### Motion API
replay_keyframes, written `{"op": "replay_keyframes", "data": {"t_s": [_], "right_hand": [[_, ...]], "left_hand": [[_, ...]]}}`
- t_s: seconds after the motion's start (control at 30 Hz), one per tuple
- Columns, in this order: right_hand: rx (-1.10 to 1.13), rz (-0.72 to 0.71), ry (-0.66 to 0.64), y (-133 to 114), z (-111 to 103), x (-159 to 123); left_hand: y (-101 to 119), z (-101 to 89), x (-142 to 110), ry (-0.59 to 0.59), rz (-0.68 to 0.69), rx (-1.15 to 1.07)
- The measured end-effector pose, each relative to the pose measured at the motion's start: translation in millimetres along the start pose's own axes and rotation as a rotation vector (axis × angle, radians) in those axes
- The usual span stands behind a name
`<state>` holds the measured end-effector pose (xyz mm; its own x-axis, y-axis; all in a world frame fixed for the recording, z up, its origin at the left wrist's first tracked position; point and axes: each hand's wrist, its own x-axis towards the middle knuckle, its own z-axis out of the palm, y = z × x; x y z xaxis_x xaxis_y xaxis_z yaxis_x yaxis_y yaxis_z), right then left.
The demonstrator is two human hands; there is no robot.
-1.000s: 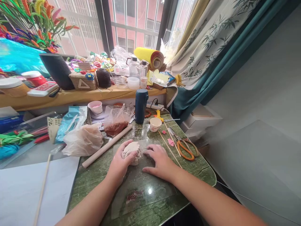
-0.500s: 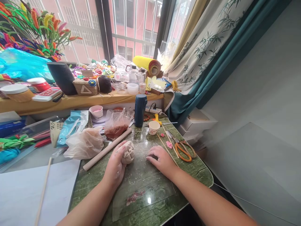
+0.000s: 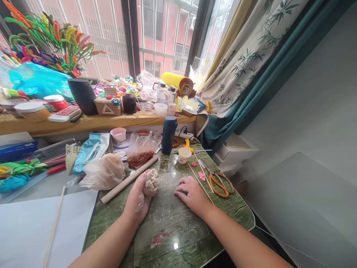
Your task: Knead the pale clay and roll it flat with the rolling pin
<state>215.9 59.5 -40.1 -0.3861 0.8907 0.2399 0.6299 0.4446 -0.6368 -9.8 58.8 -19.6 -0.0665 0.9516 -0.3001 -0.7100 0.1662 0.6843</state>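
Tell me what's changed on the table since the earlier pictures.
The left hand has shifted the pale dough left, closer to the rolling pin, with its cracked side now showing. The right hand sits farther from the dough, fingers more curled. Nothing was newly gripped or let go. The rolling pin, paper cup and scissors stayed put.

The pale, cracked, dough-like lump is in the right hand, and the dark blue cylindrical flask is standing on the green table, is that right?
Not quite: the head view shows the pale, cracked, dough-like lump in the left hand, not the right hand. The dark blue cylindrical flask does stand on the green table.
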Motion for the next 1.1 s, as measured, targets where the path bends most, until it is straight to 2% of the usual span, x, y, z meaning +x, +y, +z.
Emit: {"op": "replay_keyframes", "data": {"t_s": [0.23, 0.3, 0.43, 0.53, 0.6, 0.67, 0.7, 0.77, 0.83, 0.87, 0.97, 1.1], "right_hand": [[-0.04, -0.048, 0.049, -6, 2, -1], [0.029, -0.036, 0.122, -19, -2, 0], [0.287, -0.046, 0.304, -60, -12, 11], [0.354, -0.05, 0.242, -81, -10, 23], [0.428, 0.05, 0.223, -83, -2, 29], [0.613, 0.21, 0.22, -78, 5, 31], [0.742, 0.283, 0.176, -75, 8, 31], [0.995, 0.369, 0.002, -71, 10, 28], [1.162, 0.386, -0.158, -72, 10, 24], [1.212, 0.392, -0.188, -74, 10, 21], [1.278, 0.428, -0.132, -78, 15, 15], [1.233, 0.457, -0.008, -76, 34, 10]], "left_hand": [[-3, -0.5, -7, -0.083, -0.039, 0.01], [-3, 0.6, -9, -0.098, -0.064, 0.03], [-2, 4.6, -15, -0.184, -0.108, 0.067], [-2, 7.1, -19, -0.233, -0.124, 0.083], [-2, 7.1, -20, -0.239, -0.13, 0.102], [-1, 6.3, -21, -0.26, -0.122, 0.132], [-1, 5.9, -21, -0.279, -0.111, 0.145], [0, 5.8, -22, -0.326, -0.095, 0.162], [0, 6.8, -23, -0.356, -0.091, 0.173], [0, 7.7, -23, -0.36, -0.095, 0.182], [0, 10.8, -24, -0.341, -0.104, 0.205], [0, 12.9, -24, -0.296, -0.098, 0.222]]}}
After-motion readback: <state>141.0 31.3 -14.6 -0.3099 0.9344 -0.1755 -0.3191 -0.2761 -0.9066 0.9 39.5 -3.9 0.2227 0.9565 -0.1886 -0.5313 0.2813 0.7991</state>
